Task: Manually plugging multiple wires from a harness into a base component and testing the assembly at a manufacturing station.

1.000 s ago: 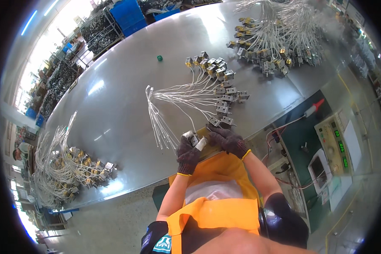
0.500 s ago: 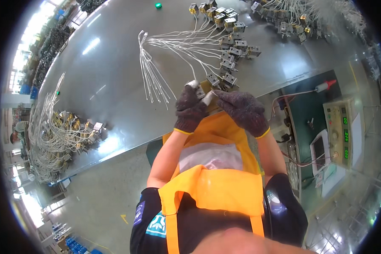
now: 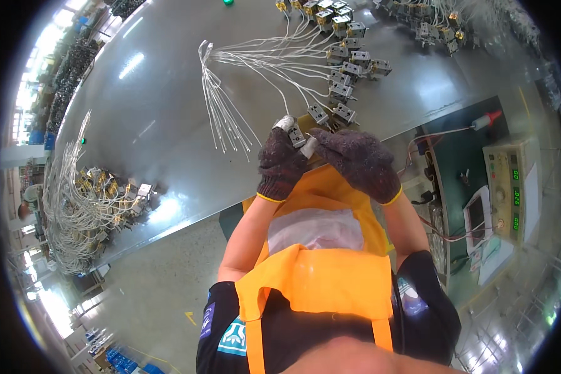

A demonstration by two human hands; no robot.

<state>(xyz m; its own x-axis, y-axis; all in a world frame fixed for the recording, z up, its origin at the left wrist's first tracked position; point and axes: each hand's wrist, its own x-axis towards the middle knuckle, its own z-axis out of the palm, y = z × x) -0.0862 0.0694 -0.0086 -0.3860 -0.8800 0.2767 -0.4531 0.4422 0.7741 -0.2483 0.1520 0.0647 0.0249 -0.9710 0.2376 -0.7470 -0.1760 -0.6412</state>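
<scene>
My left hand (image 3: 278, 163), in a dark knitted glove with white-covered fingertips, is closed around a small metal box-shaped part (image 3: 297, 136) at the table's near edge. A white wire (image 3: 286, 100) runs from this part toward a tied bundle of white wires (image 3: 207, 56). Close against the part's right side, my right hand (image 3: 358, 163), also gloved, has its fingers pinched together. A thin tip pokes out of that pinch, too small to name. Just beyond my hands lie two similar metal parts (image 3: 318, 115), with several more wired metal parts (image 3: 341, 76) farther back.
The grey metal table (image 3: 162, 106) carries a heap of wired parts (image 3: 103, 199) at left and another pile (image 3: 439, 31) at far right. A green cap (image 3: 229, 2) lies at the back. At right stand an instrument with green digits (image 3: 506, 190) and a red-tipped probe (image 3: 485, 120).
The view has shifted slightly. Both hands stay together at the metal part, with the right fingers still pinched beside it.
</scene>
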